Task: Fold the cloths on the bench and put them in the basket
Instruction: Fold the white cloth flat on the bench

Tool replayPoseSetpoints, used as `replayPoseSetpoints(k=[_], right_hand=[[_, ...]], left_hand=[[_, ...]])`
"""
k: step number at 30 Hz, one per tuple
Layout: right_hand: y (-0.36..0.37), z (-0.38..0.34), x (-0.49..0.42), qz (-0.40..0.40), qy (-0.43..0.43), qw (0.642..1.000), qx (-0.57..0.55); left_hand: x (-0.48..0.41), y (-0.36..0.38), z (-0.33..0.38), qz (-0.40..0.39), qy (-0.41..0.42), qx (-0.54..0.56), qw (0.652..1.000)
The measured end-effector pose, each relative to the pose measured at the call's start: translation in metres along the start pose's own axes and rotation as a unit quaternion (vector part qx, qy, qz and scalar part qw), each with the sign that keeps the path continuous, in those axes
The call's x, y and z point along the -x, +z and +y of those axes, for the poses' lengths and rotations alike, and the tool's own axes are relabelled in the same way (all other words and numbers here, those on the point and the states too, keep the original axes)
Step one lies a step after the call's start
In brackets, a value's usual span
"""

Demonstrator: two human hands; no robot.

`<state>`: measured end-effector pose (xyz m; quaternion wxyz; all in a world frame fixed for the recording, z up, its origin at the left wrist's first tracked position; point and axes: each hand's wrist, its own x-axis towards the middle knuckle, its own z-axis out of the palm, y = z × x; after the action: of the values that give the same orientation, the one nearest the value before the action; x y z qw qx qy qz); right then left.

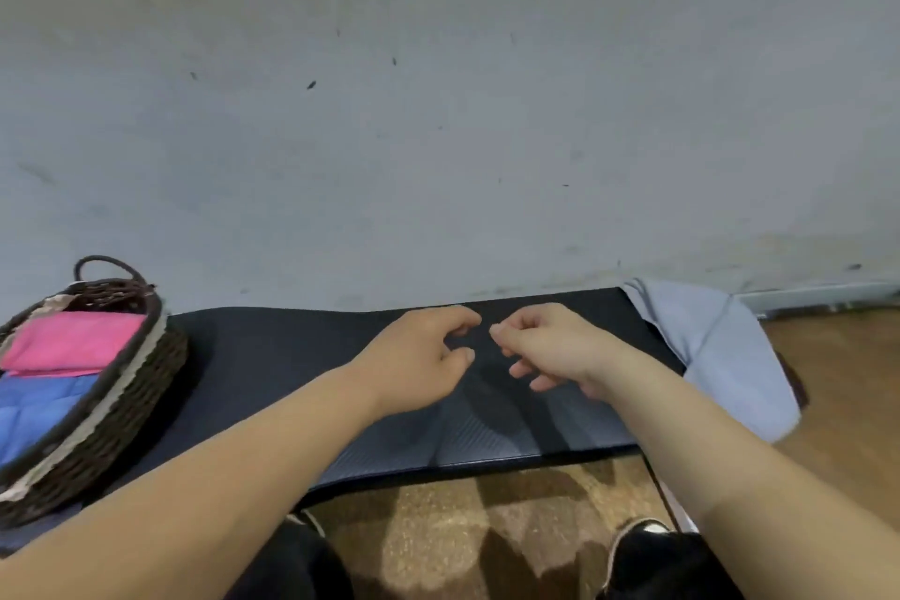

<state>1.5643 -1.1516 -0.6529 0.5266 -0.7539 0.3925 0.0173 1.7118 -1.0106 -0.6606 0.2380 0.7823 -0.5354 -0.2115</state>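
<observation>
A dark wicker basket (121,385) sits on the left end of the black bench (272,356). Inside it lie a folded pink cloth (73,341) and a folded blue cloth (34,409). A light blue-grey cloth (721,346) is draped over the bench's right end, hanging off the edge. My left hand (419,356) and my right hand (550,346) hover side by side above the bench's middle, fingers loosely curled, holding nothing. Neither hand touches a cloth.
A grey wall (438,112) rises directly behind the bench. Wooden floor (837,385) shows to the right and below the bench's front edge. My shoes (643,536) stand close under the bench front.
</observation>
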Motion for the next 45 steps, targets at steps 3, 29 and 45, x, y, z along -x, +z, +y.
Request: replayPoseSetpoints(k=[3,29,45], right_hand=[[-0.046,0.048,-0.006,0.071,-0.005,0.995,0.064],[-0.163,0.167,0.013,0.339,0.027,0.93,-0.14],[-0.139,0.134,0.036,-0.108,-0.075,0.959,-0.251]], left_hand=[[-0.026,0.042,0.036,-0.025,0.014,0.02,0.999],[-0.053,0.145,0.095,-0.071,-0.008,0.082,0.994],[-0.094,0.162,0.122,-0.103,-0.268,0.517,0.806]])
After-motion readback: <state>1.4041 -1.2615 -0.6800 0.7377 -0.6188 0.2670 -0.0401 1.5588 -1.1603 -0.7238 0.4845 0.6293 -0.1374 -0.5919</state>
